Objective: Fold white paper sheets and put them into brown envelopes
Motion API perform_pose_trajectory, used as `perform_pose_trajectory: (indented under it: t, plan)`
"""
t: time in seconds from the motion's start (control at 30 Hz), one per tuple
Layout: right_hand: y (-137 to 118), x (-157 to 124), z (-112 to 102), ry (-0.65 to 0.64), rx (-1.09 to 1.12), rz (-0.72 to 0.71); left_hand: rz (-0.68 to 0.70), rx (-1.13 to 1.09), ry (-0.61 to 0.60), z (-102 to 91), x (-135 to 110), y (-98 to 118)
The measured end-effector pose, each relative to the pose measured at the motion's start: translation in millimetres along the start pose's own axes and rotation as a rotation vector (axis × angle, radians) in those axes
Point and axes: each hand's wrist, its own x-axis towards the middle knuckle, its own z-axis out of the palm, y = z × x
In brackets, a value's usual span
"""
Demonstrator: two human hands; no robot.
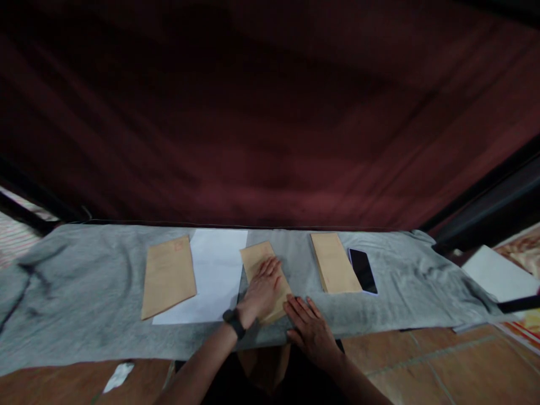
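My left hand [262, 289] lies flat, fingers stretched out, on a brown envelope [255, 256] in the middle of the grey cloth [84, 292]. A dark watch sits on that wrist. My right hand [310, 326] rests open on the cloth just right of the envelope's near corner, fingers spread and touching its edge. A white sheet of paper [217, 270] lies left of that envelope. A larger brown envelope [169, 275] lies further left, partly over the sheet.
Another brown envelope [335, 262] lies to the right, with a black phone [363, 271] beside it. A dark red curtain [270, 112] hangs behind the table. White paper [500, 275] sits at far right. A tiled floor [442, 365] shows below, with a paper scrap [118, 376].
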Motion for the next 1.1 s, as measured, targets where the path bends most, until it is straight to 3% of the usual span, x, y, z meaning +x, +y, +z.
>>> perform_pose_trajectory:
  t: [0.13,0.27,0.63,0.77,0.9,1.1]
  plan:
    - [-2,2,-7,-0.031,0.039,0.030,-0.065,0.087,-0.007,19.7,29,-18]
    - [-3,3,-9,-0.026,0.065,0.046,-0.046,0.113,0.004,26.4,26,-22]
    - [-2,0,3,0.013,0.040,0.037,0.104,0.104,-0.069,19.8,-46,12]
    - [-4,1,5,0.019,0.041,0.055,0.171,0.101,-0.043,11.4,-76,26]
    - [-5,2,1,0.011,0.045,0.070,0.141,0.149,-0.001,14.5,-99,36]
    - [-5,4,-7,-0.020,0.066,0.080,0.189,0.203,0.146,32.7,-112,23]
